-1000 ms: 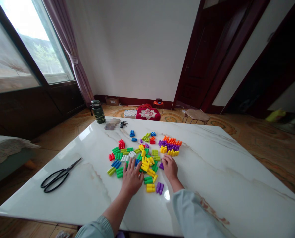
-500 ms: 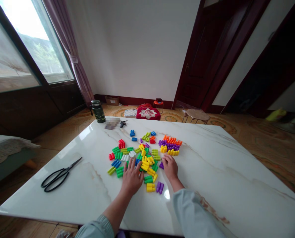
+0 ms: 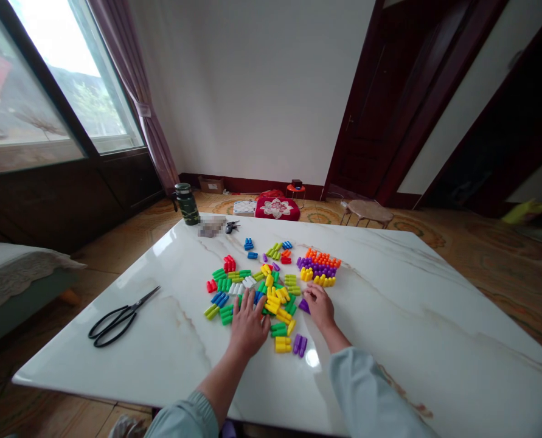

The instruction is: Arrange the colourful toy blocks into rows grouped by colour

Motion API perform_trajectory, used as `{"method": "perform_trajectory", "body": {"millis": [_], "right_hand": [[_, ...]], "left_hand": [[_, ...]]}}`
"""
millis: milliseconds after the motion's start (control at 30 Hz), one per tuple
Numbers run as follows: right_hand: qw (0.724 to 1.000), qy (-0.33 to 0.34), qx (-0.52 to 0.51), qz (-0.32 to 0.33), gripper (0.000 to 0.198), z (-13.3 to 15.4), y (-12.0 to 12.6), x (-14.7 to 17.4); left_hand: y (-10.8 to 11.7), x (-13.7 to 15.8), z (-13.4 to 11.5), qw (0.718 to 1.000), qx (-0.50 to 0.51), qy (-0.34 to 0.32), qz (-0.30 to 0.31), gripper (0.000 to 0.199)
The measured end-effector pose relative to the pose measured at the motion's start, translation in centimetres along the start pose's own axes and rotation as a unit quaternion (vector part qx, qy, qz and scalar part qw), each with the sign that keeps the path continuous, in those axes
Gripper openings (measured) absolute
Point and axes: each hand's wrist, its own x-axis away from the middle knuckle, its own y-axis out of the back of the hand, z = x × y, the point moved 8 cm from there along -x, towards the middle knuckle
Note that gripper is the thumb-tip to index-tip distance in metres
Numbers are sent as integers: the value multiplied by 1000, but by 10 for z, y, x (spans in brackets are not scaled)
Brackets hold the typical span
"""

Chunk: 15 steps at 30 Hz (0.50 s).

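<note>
Several bullet-shaped plastic building blocks in many colours lie in a loose pile on the white table. My left hand [image 3: 249, 323] rests on the pile's near left part with fingers spread, beside green blocks [image 3: 226, 314] and yellow blocks [image 3: 277, 303]. At the pile's right edge, my right hand [image 3: 322, 309] has its fingers bent together; whatever they pinch is hidden. Just left of it sits a purple block [image 3: 304, 305]. Beyond that hand stand neat rows of orange blocks [image 3: 324, 258], purple blocks [image 3: 317, 268] and yellow blocks [image 3: 324, 281].
Long black-handled scissors [image 3: 123, 317] lie on the table [image 3: 161, 359] at left. A green camouflage bottle [image 3: 187, 204], a blurred-out item [image 3: 211, 227] and a small black tool [image 3: 232, 227] are at the far left corner. A stool [image 3: 370, 210] stands beyond the table.
The whole view has shifted slightly, so everything appears a little farther right. Both hands keep nearly the same places among the blocks, and no block has clearly moved.
</note>
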Motion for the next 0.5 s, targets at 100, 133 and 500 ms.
{"method": "perform_trajectory", "body": {"millis": [100, 133, 500], "right_hand": [[999, 35, -4, -5, 22, 23, 7, 1], [999, 52, -9, 1, 22, 34, 7, 2], [963, 41, 165, 210, 62, 89, -49, 17]], "left_hand": [[0, 0, 0, 1000, -1, -1, -1, 47], [0, 0, 0, 1000, -2, -1, -1, 47], [-1, 0, -1, 1000, -7, -1, -1, 48]]}}
